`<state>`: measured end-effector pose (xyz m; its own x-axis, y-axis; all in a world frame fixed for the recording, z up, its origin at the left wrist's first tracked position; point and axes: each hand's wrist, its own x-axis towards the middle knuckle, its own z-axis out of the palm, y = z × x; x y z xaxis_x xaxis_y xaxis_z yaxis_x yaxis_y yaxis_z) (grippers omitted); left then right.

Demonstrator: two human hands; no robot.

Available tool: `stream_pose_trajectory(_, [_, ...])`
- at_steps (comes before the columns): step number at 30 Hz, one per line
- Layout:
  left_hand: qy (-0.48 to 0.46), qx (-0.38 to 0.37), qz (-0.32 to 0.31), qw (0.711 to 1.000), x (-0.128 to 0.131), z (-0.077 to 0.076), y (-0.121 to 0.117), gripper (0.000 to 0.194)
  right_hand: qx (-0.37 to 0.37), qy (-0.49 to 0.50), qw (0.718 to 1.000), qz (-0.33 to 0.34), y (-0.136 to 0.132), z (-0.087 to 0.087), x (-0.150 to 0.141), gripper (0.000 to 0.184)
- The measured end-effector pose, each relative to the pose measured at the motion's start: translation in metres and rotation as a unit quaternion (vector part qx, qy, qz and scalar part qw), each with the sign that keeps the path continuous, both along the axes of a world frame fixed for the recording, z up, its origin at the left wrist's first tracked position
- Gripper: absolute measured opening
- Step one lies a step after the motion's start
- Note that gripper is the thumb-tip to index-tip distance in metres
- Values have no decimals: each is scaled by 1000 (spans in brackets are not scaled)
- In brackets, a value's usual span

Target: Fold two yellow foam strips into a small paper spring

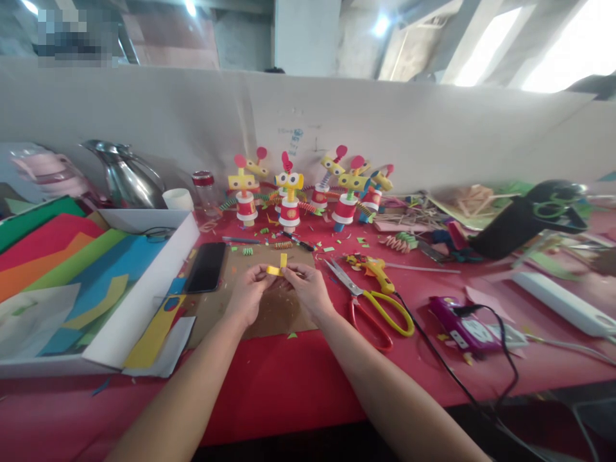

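Both my hands meet over a brown cardboard sheet (276, 317) and hold a small yellow paper strip (274, 271). My left hand (251, 289) pinches its left end. At the right end, my right hand (307, 287) grips it between thumb and fingers, and one part of the strip stands upright there. The fingertips partly hide where the paper bends. To the left of my left hand lies a black phone (206, 266). Right of my right hand are scissors (369, 305) with one red and one yellow handle, and a yellow glue gun (378, 273).
Several paper-cup figures (290, 208) with coiled arms stand at the back. A white box (139, 289) of coloured paper is on the left, near a steel jug (128, 176). Right are a purple power socket (462, 324), cords and a tipped black container (510, 215). Paper scraps lie scattered.
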<state>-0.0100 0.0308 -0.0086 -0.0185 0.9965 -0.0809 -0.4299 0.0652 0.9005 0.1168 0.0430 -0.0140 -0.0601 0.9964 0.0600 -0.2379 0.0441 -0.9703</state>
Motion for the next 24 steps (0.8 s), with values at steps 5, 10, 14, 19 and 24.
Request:
stream_pose_trajectory(5, [4,-12,7,1000,-1,-2,1,32,6,9,1000,6,-1,-3,-2,21])
stream_pose_trajectory(10, [9,-16,0,1000,-3,-1,2,34,-2,7,1000,7,-3,-1,-1,22])
stream_pose_trajectory(14, [0,-12,-5,1000,-4,1,2,34,-2,10,1000,17,-4,3,0,26])
stream_pose_trajectory(19, [-20,-4,-12,1000,-5,2,1,33,7,22,999,32,-2,4,2,24])
stream_pose_trajectory(24, [-43,4,-2,999,-5,2,3,31,23,59,996,63,-3,5,4,33])
